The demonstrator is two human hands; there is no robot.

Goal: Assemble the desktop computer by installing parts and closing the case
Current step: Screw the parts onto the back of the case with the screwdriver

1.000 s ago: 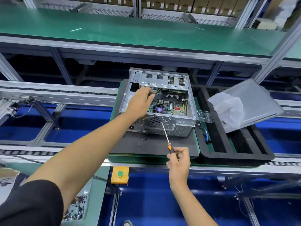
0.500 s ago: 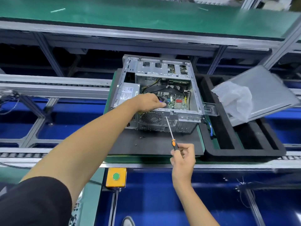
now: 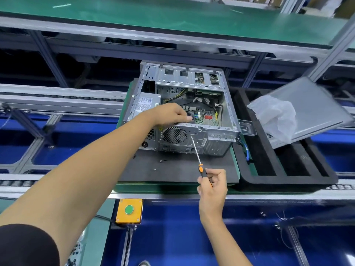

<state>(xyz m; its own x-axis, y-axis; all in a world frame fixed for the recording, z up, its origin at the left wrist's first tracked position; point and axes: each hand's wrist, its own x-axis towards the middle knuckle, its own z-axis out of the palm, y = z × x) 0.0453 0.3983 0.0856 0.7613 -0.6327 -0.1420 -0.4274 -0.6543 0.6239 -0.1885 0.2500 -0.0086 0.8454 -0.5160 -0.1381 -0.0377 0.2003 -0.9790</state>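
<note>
open case [image 3: 211, 139] lies on side on dark mat [image 3: 172, 169]. left hand [image 3: 169, 115] reaches inside, fingers curled over fan (grip unclear). right hand [image 3: 212, 186] grips screwdriver [image 3: 197, 158], shaft pointing up-left, tip at rear panel.

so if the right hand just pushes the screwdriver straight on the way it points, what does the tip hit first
Most likely the rear panel of the computer case, just right of the round fan grille. The screwdriver in the right hand already has its tip at that panel; whether it touches is unclear.
</note>
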